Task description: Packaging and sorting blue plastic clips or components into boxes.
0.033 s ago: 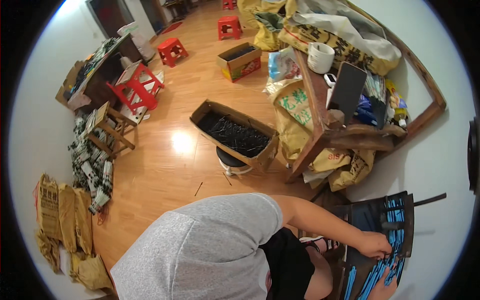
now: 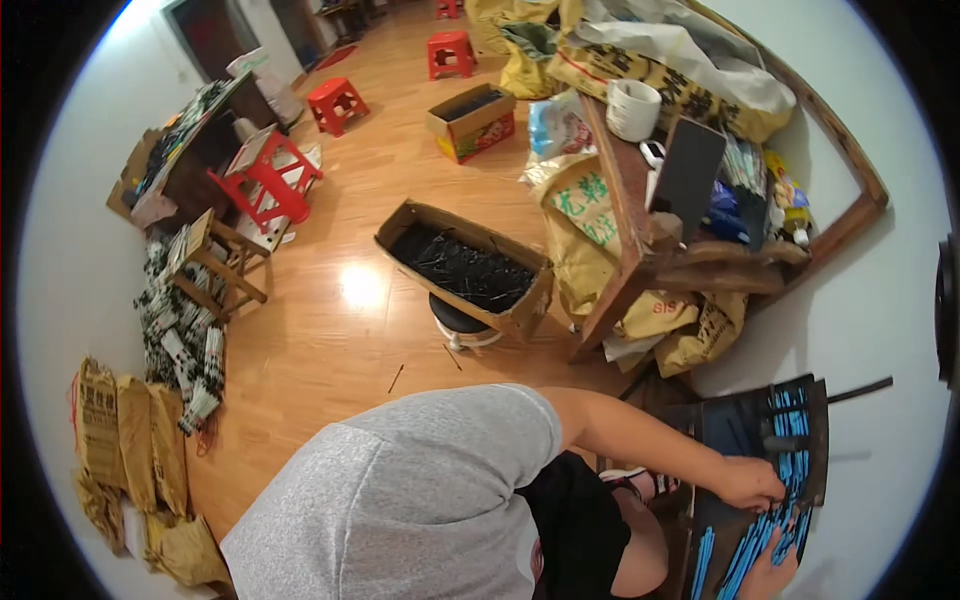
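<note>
Fingers [image 2: 770, 497] of the left hand [image 2: 752, 482] curl on blue sticks [image 2: 765, 530] filling a dark tray [image 2: 735, 430]; right hand [image 2: 768, 572] grips sticks below. Beyond the tray, a cardboard box [image 2: 520, 318] holds black sticks [image 2: 462, 268].

Your right hand [image 2: 768, 575] is cut off at the near edge; your shoulder hides your lap.

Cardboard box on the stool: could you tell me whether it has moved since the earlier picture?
No; the cardboard box keeps its place beside the wooden table.
</note>
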Tool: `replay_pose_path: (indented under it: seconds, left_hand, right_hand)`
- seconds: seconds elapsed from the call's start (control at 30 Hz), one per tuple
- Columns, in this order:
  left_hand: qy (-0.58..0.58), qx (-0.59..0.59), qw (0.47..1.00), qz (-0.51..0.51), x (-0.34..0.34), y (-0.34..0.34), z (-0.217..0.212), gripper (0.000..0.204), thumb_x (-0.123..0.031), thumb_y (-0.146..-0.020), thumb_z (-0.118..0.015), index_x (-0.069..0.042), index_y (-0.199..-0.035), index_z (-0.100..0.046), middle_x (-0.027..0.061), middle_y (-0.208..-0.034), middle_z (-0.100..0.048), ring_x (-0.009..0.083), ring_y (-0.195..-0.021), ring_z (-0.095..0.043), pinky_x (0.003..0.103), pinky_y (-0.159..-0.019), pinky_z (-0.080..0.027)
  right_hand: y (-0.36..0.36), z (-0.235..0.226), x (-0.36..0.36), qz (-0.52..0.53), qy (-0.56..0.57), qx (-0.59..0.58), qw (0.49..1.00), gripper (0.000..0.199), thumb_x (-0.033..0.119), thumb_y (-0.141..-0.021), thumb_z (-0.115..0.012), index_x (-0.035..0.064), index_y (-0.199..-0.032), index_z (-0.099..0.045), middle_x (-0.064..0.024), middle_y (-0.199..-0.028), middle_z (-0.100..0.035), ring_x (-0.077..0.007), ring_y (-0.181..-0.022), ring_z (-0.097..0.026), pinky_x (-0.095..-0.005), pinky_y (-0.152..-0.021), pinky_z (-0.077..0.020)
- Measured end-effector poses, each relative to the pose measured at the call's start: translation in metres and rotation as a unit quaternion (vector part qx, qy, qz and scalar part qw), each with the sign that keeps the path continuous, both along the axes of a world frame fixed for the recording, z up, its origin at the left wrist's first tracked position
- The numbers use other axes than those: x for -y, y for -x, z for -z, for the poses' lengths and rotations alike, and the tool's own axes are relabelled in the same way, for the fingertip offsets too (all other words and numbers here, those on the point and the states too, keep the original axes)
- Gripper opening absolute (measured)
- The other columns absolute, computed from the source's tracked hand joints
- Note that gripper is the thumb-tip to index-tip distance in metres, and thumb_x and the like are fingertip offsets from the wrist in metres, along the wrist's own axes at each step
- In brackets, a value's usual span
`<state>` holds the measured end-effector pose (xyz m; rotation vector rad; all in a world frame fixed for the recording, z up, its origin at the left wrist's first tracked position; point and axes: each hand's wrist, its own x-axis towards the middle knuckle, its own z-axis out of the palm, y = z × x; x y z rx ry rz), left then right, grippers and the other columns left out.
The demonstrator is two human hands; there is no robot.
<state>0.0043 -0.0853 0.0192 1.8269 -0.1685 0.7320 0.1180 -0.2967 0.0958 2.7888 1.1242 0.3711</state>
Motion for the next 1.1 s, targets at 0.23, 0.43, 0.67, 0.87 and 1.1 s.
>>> replay_pose_path:
  seconds: [0.23,0.43,0.67,0.87,1.1]
  left_hand:
    - [-0.040,-0.004,0.999,-0.022,-0.003,0.032,-0.015,0.012,-0.011,-0.074,-0.055,-0.004,-0.084,-0.055,0.0147,-0.070,-0.057,0.0308,-0.066,-0.057,0.039,-0.057,-0.044]
    - [-0.055,0.016,0.998,-0.016,-0.008,0.026,-0.009,0.011,-0.009,-0.075,-0.055,-0.003,-0.084,-0.055,0.0115,-0.069,-0.059,0.0276,-0.064,-0.059,0.034,-0.056,-0.046]
    - [-0.077,0.026,0.997,-0.016,-0.006,0.015,-0.011,0.012,-0.006,-0.075,-0.056,-0.001,-0.085,-0.057,0.0122,-0.070,-0.060,0.0245,-0.065,-0.061,0.031,-0.057,-0.047]
    - [-0.055,0.018,0.998,0.010,-0.009,0.006,-0.005,0.012,-0.005,-0.076,-0.056,0.001,-0.087,-0.057,0.0112,-0.070,-0.061,0.0206,-0.064,-0.061,0.026,-0.057,-0.047]
    - [-0.058,0.001,0.998,-0.006,-0.008,0.001,0.000,0.013,-0.003,-0.077,-0.056,0.003,-0.088,-0.057,0.0113,-0.071,-0.061,0.0199,-0.065,-0.062,0.025,-0.057,-0.047]
  right_hand:
    - [0.046,-0.005,-0.049,-0.064,-0.120,-0.162,0.977,0.026,0.014,-0.081,-0.055,-0.0060,-0.098,-0.056,-0.0206,-0.089,-0.059,-0.0263,-0.080,-0.057,-0.0317,-0.074,-0.0416]
    - [0.064,-0.018,-0.059,-0.118,-0.201,-0.220,0.947,0.025,0.014,-0.080,-0.057,-0.0050,-0.096,-0.057,-0.0204,-0.084,-0.060,-0.0257,-0.074,-0.057,-0.0302,-0.071,-0.0423]
    - [0.065,-0.028,-0.062,-0.188,-0.237,-0.173,0.937,0.025,0.016,-0.077,-0.060,-0.0013,-0.095,-0.059,-0.0205,-0.075,-0.058,-0.0274,-0.063,-0.056,-0.0301,-0.062,-0.0424]
    - [0.056,-0.023,-0.062,-0.164,-0.266,-0.211,0.926,0.026,0.018,-0.075,-0.061,0.0032,-0.097,-0.060,-0.0209,-0.066,-0.051,-0.0213,-0.049,-0.036,-0.0276,-0.051,-0.0381]
    - [0.053,-0.005,-0.062,-0.120,-0.282,-0.234,0.923,0.027,0.016,-0.074,-0.062,0.0046,-0.099,-0.060,-0.0207,-0.065,-0.049,-0.0174,-0.050,-0.030,-0.0259,-0.049,-0.0368]
